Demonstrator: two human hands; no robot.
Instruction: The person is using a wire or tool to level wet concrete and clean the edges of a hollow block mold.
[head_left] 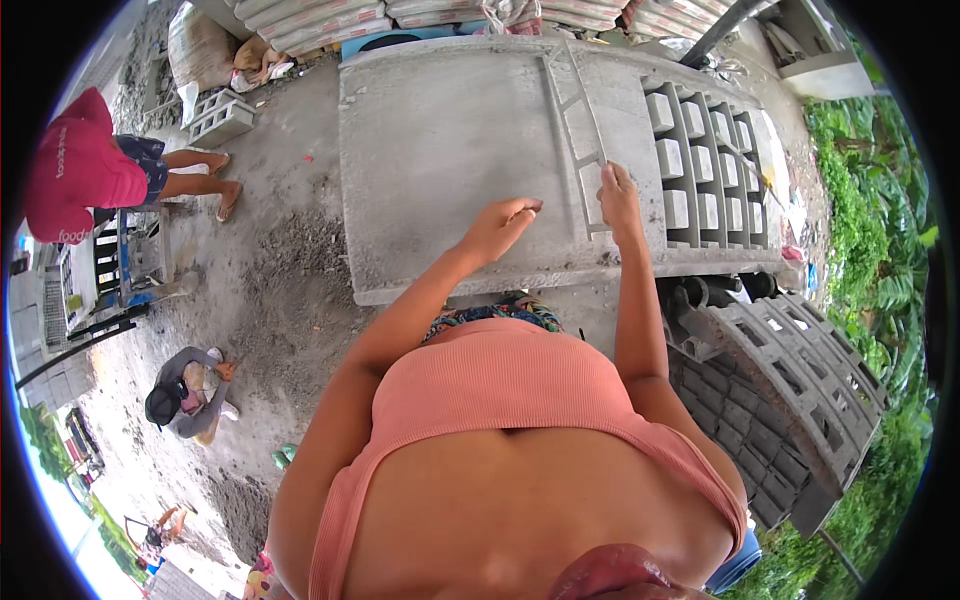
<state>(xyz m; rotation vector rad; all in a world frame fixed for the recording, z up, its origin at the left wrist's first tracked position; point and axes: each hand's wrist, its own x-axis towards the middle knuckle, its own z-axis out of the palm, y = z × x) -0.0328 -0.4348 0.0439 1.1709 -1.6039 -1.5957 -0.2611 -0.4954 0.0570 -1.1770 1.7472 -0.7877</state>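
Note:
A broad grey concrete slab with a smooth top lies in front of me. Across its right part runs a narrow, ladder-shaped frame with several cross rungs, grey with cement. My right hand is closed around the near part of this frame. To its left, my left hand hovers over the near part of the slab with its fingers curled. A small dark bit shows at its fingertips, too small to name. Right of the frame, a grey gridded form holds several pale blocks in rows.
Stacked sacks line the far side. Grey slotted concrete pieces are piled at near right, beside green plants. A person in a pink shirt stands at left; another person crouches nearer. Loose gravel covers ground left of the slab.

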